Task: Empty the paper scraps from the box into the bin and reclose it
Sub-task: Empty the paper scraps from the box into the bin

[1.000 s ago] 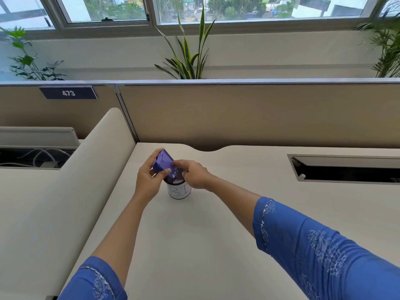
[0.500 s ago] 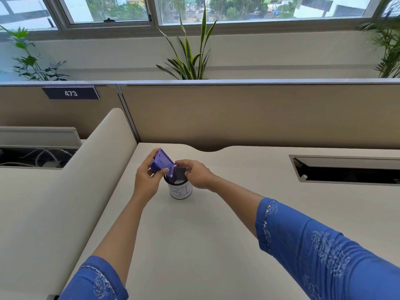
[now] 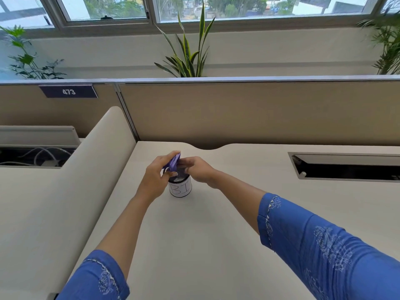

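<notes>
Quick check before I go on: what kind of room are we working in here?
Most likely an open-plan office cubicle: a desk fenced by a partition, a plate numbered 473, and a cable slot set in the desktop.

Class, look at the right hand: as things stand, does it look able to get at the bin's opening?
Probably yes. The right hand hovers at the rim of the bin, with only the purple box, tilted in the left hand, partly over the opening on the left side.

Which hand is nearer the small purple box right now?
Left. The left hand grips the small purple box above the white-labelled bin; the right hand sits just beside it, fingertips near its edge.
</notes>
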The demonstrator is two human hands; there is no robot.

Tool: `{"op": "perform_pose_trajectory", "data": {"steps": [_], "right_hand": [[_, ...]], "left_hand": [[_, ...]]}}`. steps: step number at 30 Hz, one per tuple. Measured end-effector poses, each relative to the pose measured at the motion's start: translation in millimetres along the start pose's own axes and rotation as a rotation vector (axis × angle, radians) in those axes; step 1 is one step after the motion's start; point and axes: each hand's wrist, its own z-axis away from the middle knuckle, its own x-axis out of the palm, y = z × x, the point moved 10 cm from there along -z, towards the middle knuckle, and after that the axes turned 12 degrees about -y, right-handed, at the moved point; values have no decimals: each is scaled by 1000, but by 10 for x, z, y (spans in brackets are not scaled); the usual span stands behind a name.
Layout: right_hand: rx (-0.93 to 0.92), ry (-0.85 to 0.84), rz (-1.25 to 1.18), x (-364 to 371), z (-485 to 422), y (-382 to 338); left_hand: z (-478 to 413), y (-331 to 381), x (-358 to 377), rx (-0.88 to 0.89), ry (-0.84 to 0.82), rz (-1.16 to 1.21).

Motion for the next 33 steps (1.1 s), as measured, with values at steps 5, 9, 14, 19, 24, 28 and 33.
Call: {"op": "perform_pose_trajectory", "data": {"steps": [5, 9, 14, 19, 24, 28, 33], "right_hand": [[13, 12, -19, -33, 28, 3], [20, -41, 5, -2, 33, -13], [17, -13, -30, -40, 69, -9], [28, -27, 2, -25, 100, -20], [33, 38, -46, -91, 110, -20], [51, 52, -73, -98, 119, 20], [20, 4, -100, -14, 122, -21]], "left_hand": [[4, 46, -51, 24, 55, -27], [5, 115, -15, 60, 19, -56], [19, 114, -78, 55, 53, -97], [49, 172, -20, 75, 6, -142], [74, 194, -30, 91, 20, -142], [100, 149, -54, 63, 45, -117], [89, 102, -25, 59, -8, -102]]}}
